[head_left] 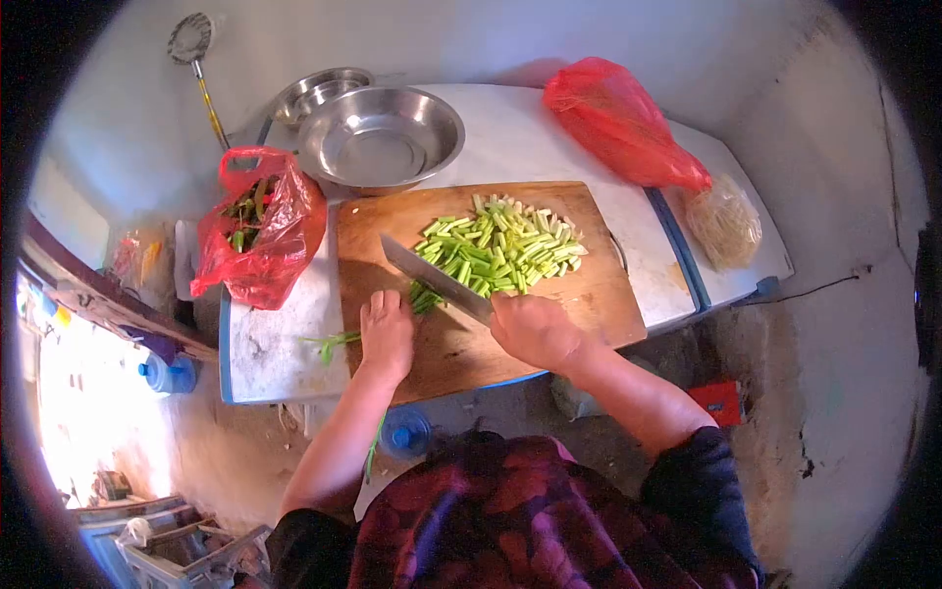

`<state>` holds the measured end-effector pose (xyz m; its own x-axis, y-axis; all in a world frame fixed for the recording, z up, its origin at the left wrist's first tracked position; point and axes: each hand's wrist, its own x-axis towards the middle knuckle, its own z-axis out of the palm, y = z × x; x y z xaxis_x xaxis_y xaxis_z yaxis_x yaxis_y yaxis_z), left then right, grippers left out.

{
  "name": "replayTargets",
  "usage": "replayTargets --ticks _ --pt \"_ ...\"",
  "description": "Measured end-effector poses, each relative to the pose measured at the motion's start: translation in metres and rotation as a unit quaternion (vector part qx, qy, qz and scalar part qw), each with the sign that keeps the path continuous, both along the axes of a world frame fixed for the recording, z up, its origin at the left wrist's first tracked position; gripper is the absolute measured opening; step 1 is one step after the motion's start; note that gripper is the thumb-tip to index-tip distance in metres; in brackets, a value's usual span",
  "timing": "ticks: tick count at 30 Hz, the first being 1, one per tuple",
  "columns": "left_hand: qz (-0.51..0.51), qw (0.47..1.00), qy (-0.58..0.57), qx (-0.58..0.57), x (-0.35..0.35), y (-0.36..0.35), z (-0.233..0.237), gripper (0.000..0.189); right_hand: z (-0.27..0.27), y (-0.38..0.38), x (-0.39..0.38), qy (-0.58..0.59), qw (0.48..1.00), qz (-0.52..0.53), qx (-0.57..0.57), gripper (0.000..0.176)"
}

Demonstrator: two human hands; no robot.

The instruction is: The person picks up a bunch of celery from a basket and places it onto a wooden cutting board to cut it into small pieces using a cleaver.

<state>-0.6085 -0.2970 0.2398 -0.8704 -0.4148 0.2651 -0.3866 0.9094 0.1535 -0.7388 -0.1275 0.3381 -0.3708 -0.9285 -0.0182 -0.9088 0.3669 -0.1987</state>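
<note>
My right hand (537, 332) grips a cleaver (437, 278) by its handle, the broad blade angled up and to the left across the wooden cutting board (599, 299). Curled on the board left of the blade, my left hand (387, 332) holds down green stalks. Their leafy ends (334, 344) stick out to its left, and a thin stem (375, 447) hangs below the wrist. Stalk tips show between hand and blade. Beyond the cleaver lies a heap of chopped green stalks (500, 240), pale at its far right side. My left fingers partly hide the held stalks.
Behind the board stand a large steel basin (381, 137) and a smaller steel bowl (319, 90). A red plastic bag (285, 231) with greens is at left; another red bag (628, 123) and a clear bag (726, 224) lie at right. A skimmer (201, 74) leans against the wall.
</note>
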Motion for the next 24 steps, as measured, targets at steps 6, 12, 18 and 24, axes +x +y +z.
replayTargets --ticks 6,12,18,24 --pt "-0.022 0.999 0.026 -0.024 0.002 -0.001 -0.004 0.020 -0.037 -0.030 -0.005 -0.023 0.997 -0.018 -0.068 0.019" --pt "-0.019 0.993 0.091 0.070 0.008 -0.003 0.009 0.052 -0.026 0.002 0.001 -0.069 0.987 -0.072 -0.127 0.023" --pt "0.013 0.996 0.060 0.070 0.035 0.001 0.041 0.067 0.008 0.014 0.023 -0.081 0.992 -0.038 -0.085 0.021" --pt "-0.003 0.999 0.031 0.012 0.037 -0.004 0.016 0.042 0.001 0.002 0.025 -0.041 0.999 -0.027 0.010 0.018"
